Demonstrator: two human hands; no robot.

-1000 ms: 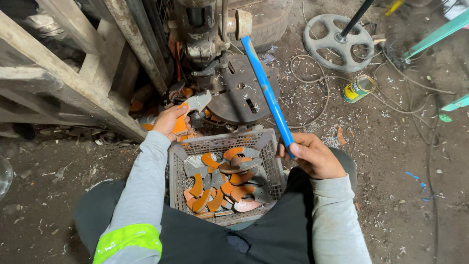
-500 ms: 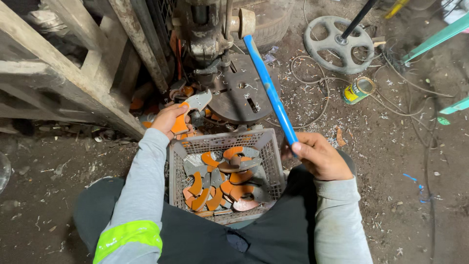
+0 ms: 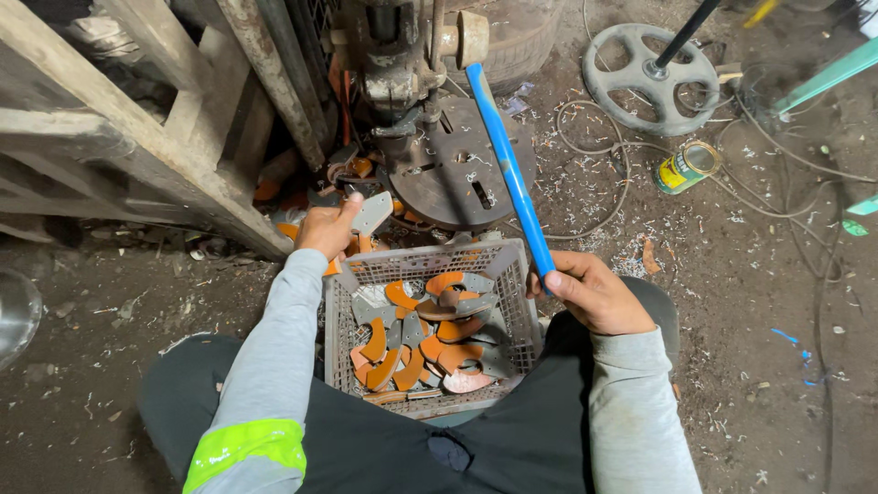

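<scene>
Nearest, between the person's knees, sits a grey plastic basket (image 3: pixel 512 302) on the dirt floor (image 3: pixel 110 357), filled with curved flat metal pieces (image 3: pixel 430 334), some grey, some rusty orange. At the basket's far right corner the right hand (image 3: pixel 594 293) is closed around the lower end of a blue lever (image 3: pixel 508 169). The lever's long axis runs from that hand up and leftward, away from the person, to a pale round hub on the machine (image 3: pixel 412 82); its free end points down toward the basket's right edge, and the hand sits at that very end, with the rest of the bar rising beyond the knuckles. Just past the basket's far left corner, the left hand (image 3: pixel 325 229) pinches a grey metal piece (image 3: pixel 373 212) between thumb and fingers; the piece stands tilted, its pointed end aimed up and right toward the machine's round table (image 3: pixel 466 169). More orange pieces lie beside that hand. Farther right on the floor stand a small tin can (image 3: pixel 686 167), loose wires, and a spoked metal wheel (image 3: pixel 651 66). A wooden frame (image 3: pixel 137 119) fills the far left.
</scene>
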